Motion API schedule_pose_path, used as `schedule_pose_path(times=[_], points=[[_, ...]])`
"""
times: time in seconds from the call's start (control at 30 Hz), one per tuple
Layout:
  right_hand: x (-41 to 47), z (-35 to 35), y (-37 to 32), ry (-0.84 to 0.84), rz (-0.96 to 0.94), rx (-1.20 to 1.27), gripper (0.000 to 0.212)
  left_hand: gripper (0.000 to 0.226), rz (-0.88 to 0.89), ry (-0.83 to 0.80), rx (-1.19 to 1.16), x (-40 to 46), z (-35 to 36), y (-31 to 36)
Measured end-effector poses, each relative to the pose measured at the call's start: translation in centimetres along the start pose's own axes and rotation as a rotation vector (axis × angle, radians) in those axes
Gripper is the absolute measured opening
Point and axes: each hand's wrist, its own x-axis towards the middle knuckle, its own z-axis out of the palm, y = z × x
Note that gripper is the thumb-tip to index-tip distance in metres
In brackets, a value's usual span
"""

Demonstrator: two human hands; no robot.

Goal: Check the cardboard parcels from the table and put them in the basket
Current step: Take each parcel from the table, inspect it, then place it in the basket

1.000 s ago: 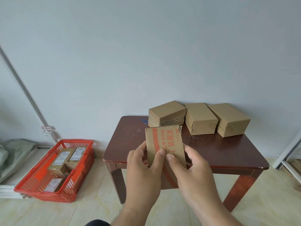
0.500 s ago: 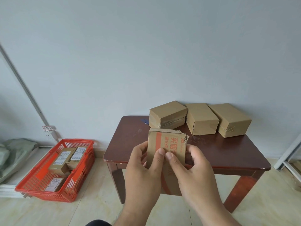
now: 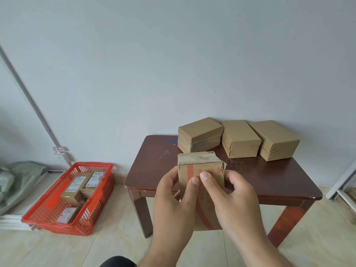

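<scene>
A small cardboard parcel (image 3: 198,160) with red print and a taped top sits upright between my hands, in front of the table's near edge. My left hand (image 3: 173,205) grips its left side with the thumb on the front. My right hand (image 3: 233,201) grips its right side, thumb on the printed face. Three plain brown parcels (image 3: 200,133) (image 3: 240,138) (image 3: 273,139) lie in a row at the back of the dark wooden table (image 3: 154,170). The red basket (image 3: 48,214) stands on the floor to the left and holds several labelled parcels (image 3: 77,182).
A grey wall runs behind the table. A white conduit (image 3: 28,97) slants down the wall at left, above grey bags (image 3: 17,176) on the floor. A white metal frame (image 3: 342,185) stands at the right edge. Pale tiles cover the floor.
Both hands have tipped the held parcel so that its taped top face now shows, and the printed front has turned downward. The parcels on the table and in the basket have not moved.
</scene>
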Motion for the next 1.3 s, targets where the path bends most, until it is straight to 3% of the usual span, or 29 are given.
schedule_pose_path(times=[0.1, 0.37, 0.5, 0.77, 0.93, 1.17, 1.3], points=[[-0.5, -0.2, -0.3, -0.047, -0.002, 0.002, 0.029, 0.031, 0.0, 0.003, -0.058, 0.5, -0.2, 0.7], [0.1, -0.2, -0.6, -0.018, 0.036, 0.025, 0.043, 0.058, 0.052, -0.018, 0.048, 0.3, -0.1, 0.2], [0.3, -0.2, -0.8, -0.026, 0.055, 0.023, 0.047, 0.05, 0.051, -0.024, 0.037, -0.1, 0.0, 0.0], [-0.9, 0.1, -0.4, -0.061, 0.036, 0.02, 0.031, 0.047, -0.08, 0.011, -0.153, 0.5, -0.1, 0.6], [-0.2, 0.2, -0.2, -0.064, 0.112, 0.068, 0.023, 0.026, -0.106, -0.006, -0.151, 0.0, 0.2, 0.4], [-0.3, 0.5, 0.3, -0.097, 0.161, 0.092, 0.015, 0.032, -0.104, 0.004, -0.103, 0.3, 0.3, -0.3], [-1.0, 0.6, 0.4, -0.101, 0.12, 0.056, 0.012, 0.049, -0.077, 0.035, 0.035, 1.0, -0.1, -0.7]])
